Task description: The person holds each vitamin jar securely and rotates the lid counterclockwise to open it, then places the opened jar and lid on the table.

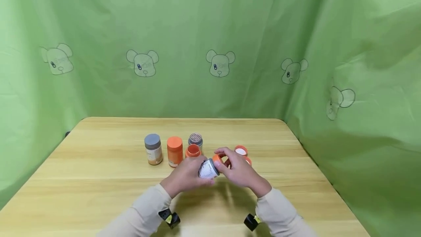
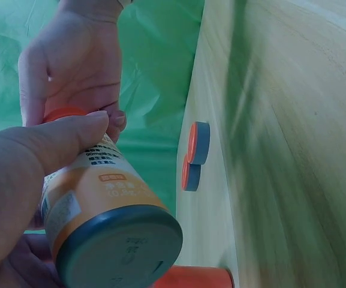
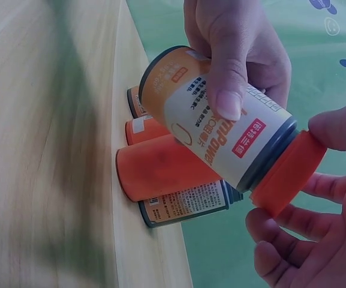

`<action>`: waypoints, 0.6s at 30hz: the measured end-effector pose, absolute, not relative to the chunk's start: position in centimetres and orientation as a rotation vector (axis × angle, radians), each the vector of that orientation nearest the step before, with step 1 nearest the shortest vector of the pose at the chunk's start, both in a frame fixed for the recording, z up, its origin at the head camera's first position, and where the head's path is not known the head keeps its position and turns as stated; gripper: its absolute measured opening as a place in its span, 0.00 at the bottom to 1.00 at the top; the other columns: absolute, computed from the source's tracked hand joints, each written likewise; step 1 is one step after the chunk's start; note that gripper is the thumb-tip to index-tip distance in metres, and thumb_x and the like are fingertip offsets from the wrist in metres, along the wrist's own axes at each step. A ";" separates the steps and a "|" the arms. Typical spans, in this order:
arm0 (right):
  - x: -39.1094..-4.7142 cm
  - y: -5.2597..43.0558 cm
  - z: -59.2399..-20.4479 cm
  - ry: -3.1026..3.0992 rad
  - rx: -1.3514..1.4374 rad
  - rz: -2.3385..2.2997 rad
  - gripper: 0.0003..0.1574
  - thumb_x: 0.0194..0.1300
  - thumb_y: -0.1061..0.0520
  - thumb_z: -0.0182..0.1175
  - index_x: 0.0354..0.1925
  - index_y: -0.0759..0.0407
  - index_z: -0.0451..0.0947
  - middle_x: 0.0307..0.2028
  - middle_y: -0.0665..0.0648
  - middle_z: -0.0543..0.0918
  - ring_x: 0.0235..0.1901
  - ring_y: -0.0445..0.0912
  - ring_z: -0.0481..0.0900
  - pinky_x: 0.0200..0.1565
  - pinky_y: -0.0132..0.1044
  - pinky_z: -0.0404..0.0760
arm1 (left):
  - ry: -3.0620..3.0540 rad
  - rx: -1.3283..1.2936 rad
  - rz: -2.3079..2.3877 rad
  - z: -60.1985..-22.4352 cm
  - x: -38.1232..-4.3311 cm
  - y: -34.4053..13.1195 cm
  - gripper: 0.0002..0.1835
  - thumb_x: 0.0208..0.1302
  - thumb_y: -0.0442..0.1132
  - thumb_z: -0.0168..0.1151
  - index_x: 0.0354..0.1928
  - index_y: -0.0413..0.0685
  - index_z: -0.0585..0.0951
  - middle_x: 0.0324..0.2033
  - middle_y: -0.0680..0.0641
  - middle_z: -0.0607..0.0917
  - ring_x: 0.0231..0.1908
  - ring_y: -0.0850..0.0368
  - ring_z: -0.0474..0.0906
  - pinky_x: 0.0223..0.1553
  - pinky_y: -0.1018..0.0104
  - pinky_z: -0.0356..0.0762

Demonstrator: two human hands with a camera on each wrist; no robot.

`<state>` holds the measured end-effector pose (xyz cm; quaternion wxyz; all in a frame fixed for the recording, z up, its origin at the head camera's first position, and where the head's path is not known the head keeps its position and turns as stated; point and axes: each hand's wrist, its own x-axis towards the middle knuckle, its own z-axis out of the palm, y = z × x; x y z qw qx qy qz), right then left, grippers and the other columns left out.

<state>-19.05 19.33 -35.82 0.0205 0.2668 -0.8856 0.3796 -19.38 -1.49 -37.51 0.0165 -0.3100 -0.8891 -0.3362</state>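
My left hand [image 1: 185, 175] grips a supplement bottle [image 3: 181, 90] with a white and orange label and a dark grey base, tilted above the table. At the bottle's mouth sits an orange cap [image 3: 289, 174], which the thumb and fingers of my right hand [image 1: 241, 171] hold by its rim. How far the cap is screwed on, I cannot tell. The left wrist view shows the bottle's base [image 2: 125, 249] facing the camera, and my left thumb [image 2: 71, 141] lies along its side.
On the wooden table [image 1: 98, 185], a grey-capped bottle [image 1: 153, 153], an orange-capped bottle [image 1: 175, 153], an uncapped orange bottle [image 1: 193, 150] and a bottle with a sealed top [image 1: 196, 138] stand beyond my left hand. Two loose caps [image 1: 241, 150] lie beyond my right hand.
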 end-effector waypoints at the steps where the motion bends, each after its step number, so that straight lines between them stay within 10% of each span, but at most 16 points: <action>1: -19.0 19.5 -35.8 -2.745 0.828 1.178 0.23 0.71 0.51 0.56 0.58 0.61 0.70 0.50 0.61 0.78 0.31 0.45 0.77 0.32 0.35 0.77 | -2.765 -0.968 -1.051 -37.6 -19.4 -1.3 0.28 0.49 0.51 0.77 0.46 0.44 0.77 0.31 0.53 0.79 0.28 0.63 0.74 0.29 0.72 0.74; 18: -19.0 19.9 -36.0 -2.683 0.865 1.123 0.24 0.70 0.52 0.57 0.59 0.61 0.69 0.50 0.60 0.78 0.35 0.46 0.78 0.32 0.35 0.77 | -2.762 -0.951 -1.041 -37.7 -19.6 -1.1 0.29 0.49 0.52 0.76 0.47 0.43 0.77 0.32 0.52 0.79 0.29 0.63 0.75 0.30 0.71 0.75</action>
